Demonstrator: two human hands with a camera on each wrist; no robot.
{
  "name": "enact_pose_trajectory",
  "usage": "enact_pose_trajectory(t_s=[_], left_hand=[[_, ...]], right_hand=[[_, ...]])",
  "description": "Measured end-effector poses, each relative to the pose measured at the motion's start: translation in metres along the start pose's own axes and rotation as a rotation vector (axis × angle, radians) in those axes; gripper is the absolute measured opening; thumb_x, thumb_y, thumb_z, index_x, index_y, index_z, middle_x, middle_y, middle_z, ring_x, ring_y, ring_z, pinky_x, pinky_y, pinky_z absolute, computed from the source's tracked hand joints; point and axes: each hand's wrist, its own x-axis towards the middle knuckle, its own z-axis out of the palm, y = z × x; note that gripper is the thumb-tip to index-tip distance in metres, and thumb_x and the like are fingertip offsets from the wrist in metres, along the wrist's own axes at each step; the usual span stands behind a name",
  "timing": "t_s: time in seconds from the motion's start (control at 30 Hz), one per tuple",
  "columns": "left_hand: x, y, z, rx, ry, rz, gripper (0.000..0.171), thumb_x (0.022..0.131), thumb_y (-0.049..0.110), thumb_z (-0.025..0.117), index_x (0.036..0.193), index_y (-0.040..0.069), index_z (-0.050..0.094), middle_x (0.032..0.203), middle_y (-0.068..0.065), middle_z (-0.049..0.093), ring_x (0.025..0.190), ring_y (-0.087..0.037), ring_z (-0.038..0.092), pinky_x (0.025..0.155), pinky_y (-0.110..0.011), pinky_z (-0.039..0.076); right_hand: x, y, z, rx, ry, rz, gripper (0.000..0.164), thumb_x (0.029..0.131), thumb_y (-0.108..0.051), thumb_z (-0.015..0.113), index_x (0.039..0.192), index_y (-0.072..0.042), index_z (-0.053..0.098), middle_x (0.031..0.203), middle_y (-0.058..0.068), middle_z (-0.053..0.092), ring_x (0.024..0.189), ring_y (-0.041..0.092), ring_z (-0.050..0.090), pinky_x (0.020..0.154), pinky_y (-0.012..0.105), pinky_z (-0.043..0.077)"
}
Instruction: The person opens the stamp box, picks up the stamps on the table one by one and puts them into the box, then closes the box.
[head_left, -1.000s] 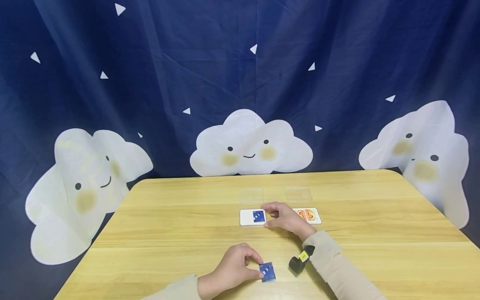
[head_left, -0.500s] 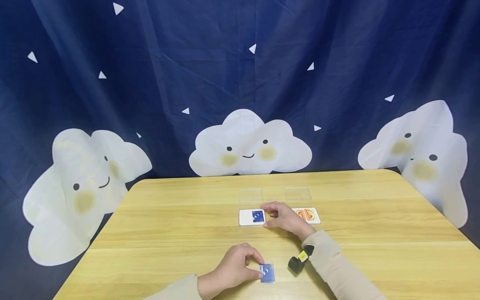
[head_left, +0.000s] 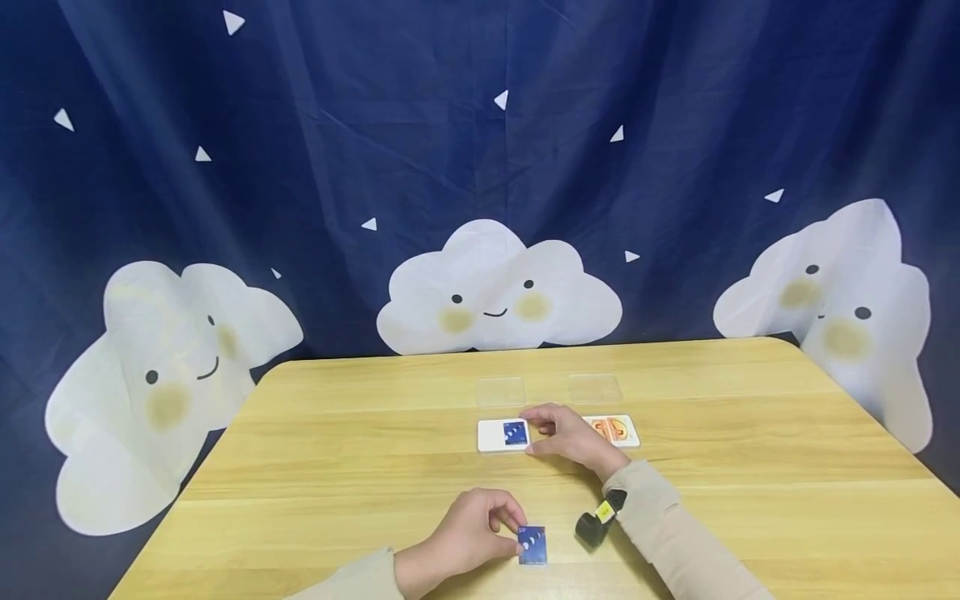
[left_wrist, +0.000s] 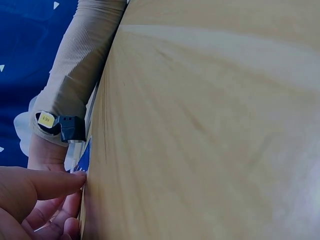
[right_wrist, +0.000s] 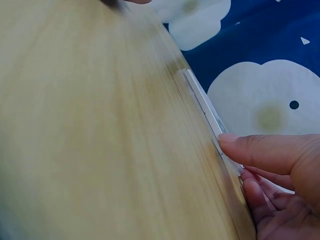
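Nearest me, at the wooden table's near side, the left hand pinches a blue card, squarer than a second ago (careful straightening, I'd judge); beyond, the right hand grips a white slab's end.

Table: one. Hands: two; left hand toward near edge, right hand nearer far edge. Sleeves: two. Black wrist device: one in view, one yellow label on it. Blue squares: two; one blue square toward near edge, the other on a white card's right end. White cards: two, side by side, the right one partly covered. Orange prints: number unclear. Clear flat pieces: two, near far edge. Backdrop: one; clouds, three; white triangles, nine.
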Motion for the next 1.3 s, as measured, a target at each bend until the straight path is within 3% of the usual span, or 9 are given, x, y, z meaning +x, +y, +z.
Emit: enact_pose_trajectory(t_s=[0.4, 0.77, 1.03, 1.3], left_hand=[[0.004, 0.0, -0.005, -0.051, 0.013, -0.012, 0.01, 0.075, 0.001, 0.067, 0.079, 0.01, 0.07, 0.071, 0.002, 0.066, 0.062, -0.002, 0.051, 0.06, -0.018, 0.043], [0.006, -0.006, -0.011, -0.296, 0.024, -0.104, 0.01, 0.077, 0.0, 0.068, 0.086, -0.002, 0.071, 0.073, -0.007, 0.067, 0.059, -0.01, 0.053, 0.051, -0.017, 0.044], [0.009, -0.007, -0.018, -0.32, 0.068, -0.151, 0.013, 0.078, 0.003, 0.069, 0.089, -0.002, 0.071, 0.077, -0.006, 0.069, 0.059, -0.01, 0.055, 0.049, -0.019, 0.044], [0.016, -0.005, -0.032, -0.318, 0.116, -0.105, 0.017, 0.077, 0.004, 0.07, 0.092, -0.003, 0.07, 0.085, -0.01, 0.071, 0.071, -0.012, 0.061, 0.063, -0.024, 0.048]], right_hand=[[0.0, -0.003, -0.003, 0.019, 0.009, 0.016, 0.052, 0.074, -0.004, 0.076, 0.123, 0.002, 0.058, 0.127, 0.02, 0.055, 0.109, 0.03, 0.053, 0.098, 0.048, 0.04], [0.0, 0.002, 0.001, 0.016, 0.0, 0.025, 0.053, 0.074, -0.004, 0.076, 0.123, 0.002, 0.058, 0.127, 0.019, 0.055, 0.111, 0.031, 0.053, 0.098, 0.047, 0.04], [0.0, 0.001, 0.001, 0.007, 0.002, 0.032, 0.052, 0.074, -0.006, 0.076, 0.123, 0.001, 0.059, 0.127, 0.018, 0.056, 0.109, 0.03, 0.053, 0.098, 0.047, 0.04], [0.0, 0.003, 0.0, -0.01, -0.002, 0.018, 0.053, 0.074, -0.007, 0.076, 0.123, 0.001, 0.058, 0.126, 0.018, 0.056, 0.109, 0.03, 0.054, 0.097, 0.045, 0.041]])
